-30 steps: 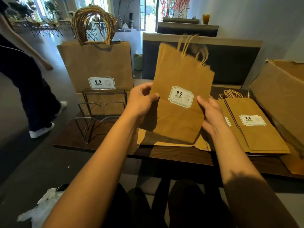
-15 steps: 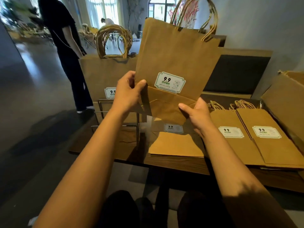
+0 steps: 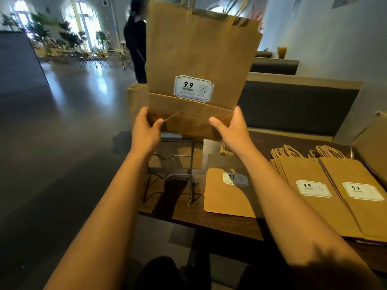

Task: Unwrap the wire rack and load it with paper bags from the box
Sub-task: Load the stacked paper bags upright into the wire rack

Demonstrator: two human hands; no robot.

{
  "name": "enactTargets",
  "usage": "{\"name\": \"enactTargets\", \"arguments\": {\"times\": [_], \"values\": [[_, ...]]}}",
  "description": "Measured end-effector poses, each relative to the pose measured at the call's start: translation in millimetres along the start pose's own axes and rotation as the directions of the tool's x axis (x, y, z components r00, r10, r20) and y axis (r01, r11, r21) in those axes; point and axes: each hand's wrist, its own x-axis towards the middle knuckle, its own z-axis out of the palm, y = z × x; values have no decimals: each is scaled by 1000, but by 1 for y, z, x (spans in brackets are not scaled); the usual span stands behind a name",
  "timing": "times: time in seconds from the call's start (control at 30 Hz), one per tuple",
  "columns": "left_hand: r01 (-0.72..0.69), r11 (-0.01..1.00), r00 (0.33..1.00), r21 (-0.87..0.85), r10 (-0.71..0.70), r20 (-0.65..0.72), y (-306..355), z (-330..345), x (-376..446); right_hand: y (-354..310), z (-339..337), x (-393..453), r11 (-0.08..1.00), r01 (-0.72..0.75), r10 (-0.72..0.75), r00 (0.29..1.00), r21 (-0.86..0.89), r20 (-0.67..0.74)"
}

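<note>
Both hands, left hand [image 3: 146, 127] and right hand [image 3: 231, 126], pinch the paper bag [image 3: 199, 59] by its folded bottom, upright at center frame over the wire rack [image 3: 173, 164], probably so it drops straight in.

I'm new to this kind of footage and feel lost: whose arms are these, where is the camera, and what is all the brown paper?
There is no machine here. A camera worn on a person's head looks forward and down, so the two bare arms are that person's own. The left hand and right hand grip the folded bottom of a brown paper bag, held upright above a wire rack on a wooden table. More bags already stand behind the rack. Flat bag stacks lie to the right, beside a cardboard box.
</note>
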Motion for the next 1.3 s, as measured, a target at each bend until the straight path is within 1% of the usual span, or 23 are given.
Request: {"name": "enactTargets", "arguments": {"times": [0.03, 0.07, 0.1, 0.17, 0.27, 0.43, 0.57, 0.77, 0.9, 1.17, 1.3], "values": [[8, 1000, 999, 4, -7, -31, -7, -5, 5, -2, 6, 3, 998, -18, 22, 996, -54, 82], [11, 1000, 999, 8, -11, -52, -11, -9, 9, -3, 11, 6, 993, -26, 42, 990, -118, 132], [17, 1000, 998, 14, -16, -64, -16, -13, 12, -4, 16, 8, 984, -25, 50, 989, -175, 141], [33, 999, 998, 15, -32, -61, -24, -18, 15, -5, 24, 11, 968, -16, 41, 995, -250, 95], [31, 999, 997, 11, -30, -73, -33, -25, 17, -4, 37, 12, 959, -19, 39, 997, -282, 66], [62, 998, 998, 12, -61, -25, -48, -38, 20, 6, 56, 17, 948, -61, 99, 989, -312, 106], [123, 992, 992, 22, -123, 15, -60, -43, 19, 10, 60, 20, 919, -16, 77, 987, -395, 141], [120, 987, 991, -107, -112, 75, -62, -42, 15, 17, 60, 35, 949, -24, 81, 982, -313, 171], [149, 975, 987, -162, -138, 77, -61, -40, 15, 20, 57, 37, 972, 20, 26, 981, -235, 192], [107, 980, 994, -170, -103, 31, -61, -35, 16, 37, 62, 41, 994, 8, 13, 980, -106, 200], [89, 992, 995, -87, -92, -34, -73, -36, 17, 42, 65, 39, 996, -16, 33, 980, -88, 199]]}}
